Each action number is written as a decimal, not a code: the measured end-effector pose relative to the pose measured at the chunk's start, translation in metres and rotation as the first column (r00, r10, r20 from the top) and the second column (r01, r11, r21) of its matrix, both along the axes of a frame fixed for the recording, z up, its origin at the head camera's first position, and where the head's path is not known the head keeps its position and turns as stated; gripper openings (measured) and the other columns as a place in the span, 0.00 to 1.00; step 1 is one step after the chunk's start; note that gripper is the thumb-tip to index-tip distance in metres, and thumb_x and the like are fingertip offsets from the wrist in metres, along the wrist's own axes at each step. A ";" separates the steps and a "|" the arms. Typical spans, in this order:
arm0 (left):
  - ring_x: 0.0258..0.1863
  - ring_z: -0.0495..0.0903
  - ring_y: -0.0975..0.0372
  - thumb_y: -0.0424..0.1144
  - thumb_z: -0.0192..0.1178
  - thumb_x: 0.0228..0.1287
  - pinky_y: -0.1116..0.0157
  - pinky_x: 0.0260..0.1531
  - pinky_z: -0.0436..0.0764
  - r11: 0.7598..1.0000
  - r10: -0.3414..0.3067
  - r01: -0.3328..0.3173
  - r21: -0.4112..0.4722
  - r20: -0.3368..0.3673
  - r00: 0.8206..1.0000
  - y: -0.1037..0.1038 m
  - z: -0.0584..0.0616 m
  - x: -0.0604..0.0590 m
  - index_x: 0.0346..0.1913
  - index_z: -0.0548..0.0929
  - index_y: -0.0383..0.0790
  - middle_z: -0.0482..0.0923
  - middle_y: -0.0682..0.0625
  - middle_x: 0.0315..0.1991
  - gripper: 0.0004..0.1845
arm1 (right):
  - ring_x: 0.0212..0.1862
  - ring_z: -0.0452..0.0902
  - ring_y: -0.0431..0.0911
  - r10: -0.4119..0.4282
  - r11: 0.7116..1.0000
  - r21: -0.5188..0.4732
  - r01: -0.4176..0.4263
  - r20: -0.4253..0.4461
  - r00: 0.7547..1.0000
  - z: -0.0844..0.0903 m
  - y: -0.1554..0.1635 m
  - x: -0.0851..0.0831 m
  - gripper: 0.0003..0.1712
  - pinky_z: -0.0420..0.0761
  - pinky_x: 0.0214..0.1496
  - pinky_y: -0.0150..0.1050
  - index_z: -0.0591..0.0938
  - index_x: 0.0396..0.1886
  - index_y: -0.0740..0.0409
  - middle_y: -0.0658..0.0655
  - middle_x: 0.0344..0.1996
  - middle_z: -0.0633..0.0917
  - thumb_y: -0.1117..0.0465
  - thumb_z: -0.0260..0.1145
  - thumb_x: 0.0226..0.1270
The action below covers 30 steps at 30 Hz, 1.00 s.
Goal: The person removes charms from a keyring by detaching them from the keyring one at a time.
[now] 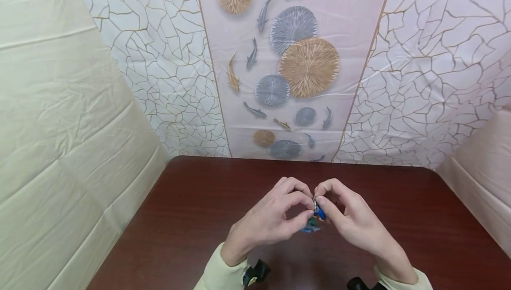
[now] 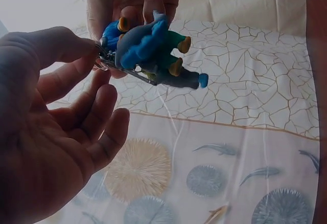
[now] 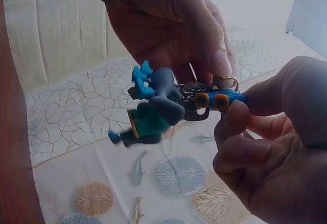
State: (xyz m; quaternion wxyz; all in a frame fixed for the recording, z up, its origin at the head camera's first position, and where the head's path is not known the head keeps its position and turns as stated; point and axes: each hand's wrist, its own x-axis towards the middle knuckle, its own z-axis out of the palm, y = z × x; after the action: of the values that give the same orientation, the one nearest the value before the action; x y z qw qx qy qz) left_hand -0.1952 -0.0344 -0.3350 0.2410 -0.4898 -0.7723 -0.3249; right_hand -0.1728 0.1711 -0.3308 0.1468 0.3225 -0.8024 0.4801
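Observation:
My left hand (image 1: 275, 214) and right hand (image 1: 351, 214) meet above the table, fingertips close together around a bunch of keychains. The left thumb and fingers pinch the metal key ring (image 3: 227, 82). In my right fingers is a small blue figurine charm (image 3: 235, 97) with orange feet, partly hidden by them. From the ring's metal links hangs a grey, blue and green toy figurine (image 2: 143, 45), tilted sideways in both wrist views. A second grey part with a blue tip (image 2: 203, 80) sticks out beyond it. In the head view the fingers cover most of the bunch.
Below the hands lies a dark red-brown table (image 1: 191, 219). Behind it hangs a patterned cloth (image 1: 283, 139) with fish and round motifs; cream padded fabric (image 1: 80, 148) rises at the left. Black straps with devices (image 1: 255, 273) sit at the wrists.

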 end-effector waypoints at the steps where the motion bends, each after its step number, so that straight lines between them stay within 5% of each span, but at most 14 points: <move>1: 0.46 0.71 0.67 0.37 0.61 0.65 0.78 0.49 0.70 1.000 0.000 0.000 0.001 0.004 1.000 0.000 0.000 0.000 0.36 0.83 0.46 0.75 0.57 0.45 0.01 | 0.26 0.74 0.36 -0.004 1.000 0.008 0.004 -0.021 1.000 0.000 0.000 0.000 0.08 0.75 0.23 0.31 0.74 0.40 0.53 0.48 0.34 0.77 0.71 0.59 0.70; 7: 0.46 0.74 0.67 0.35 0.62 0.64 0.77 0.49 0.73 0.999 0.018 -0.021 0.040 0.067 0.998 -0.003 0.002 0.000 0.35 0.81 0.45 0.78 0.56 0.42 0.01 | 0.33 0.75 0.34 -0.036 0.997 0.066 0.044 -0.105 0.994 0.001 0.000 0.002 0.02 0.75 0.27 0.28 0.76 0.38 0.55 0.42 0.34 0.79 0.66 0.60 0.71; 14: 0.49 0.77 0.67 0.34 0.59 0.64 0.74 0.51 0.74 0.997 0.026 -0.033 0.068 0.102 0.994 -0.004 0.001 -0.001 0.35 0.77 0.45 0.80 0.55 0.47 0.03 | 0.29 0.77 0.34 -0.032 0.999 0.030 0.033 -0.056 0.998 -0.001 -0.005 0.002 0.11 0.77 0.26 0.29 0.77 0.38 0.49 0.41 0.32 0.80 0.71 0.64 0.66; 21: 0.42 0.75 0.68 0.34 0.59 0.63 0.73 0.47 0.74 0.993 0.046 -0.057 0.100 0.116 0.992 -0.005 0.002 -0.002 0.38 0.78 0.45 0.80 0.58 0.39 0.02 | 0.25 0.74 0.35 -0.059 0.998 0.008 0.059 -0.037 0.998 -0.003 -0.009 0.000 0.11 0.73 0.22 0.29 0.79 0.39 0.46 0.40 0.29 0.80 0.68 0.65 0.66; 30: 0.38 0.75 0.69 0.33 0.60 0.64 0.76 0.42 0.74 0.990 0.039 -0.055 0.132 0.116 0.992 -0.005 0.003 -0.003 0.36 0.78 0.45 0.78 0.57 0.35 0.03 | 0.28 0.76 0.35 0.006 0.999 -0.053 -0.010 -0.069 0.998 -0.005 -0.012 -0.001 0.16 0.76 0.25 0.29 0.81 0.42 0.50 0.44 0.30 0.80 0.74 0.67 0.60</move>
State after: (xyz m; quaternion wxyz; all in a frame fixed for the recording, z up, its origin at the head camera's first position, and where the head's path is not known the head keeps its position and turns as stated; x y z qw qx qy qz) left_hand -0.1977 -0.0395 -0.3323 0.2371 -0.4348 -0.7722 -0.3980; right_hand -0.1738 0.1595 -0.3354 0.1807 0.3381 -0.7826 0.4905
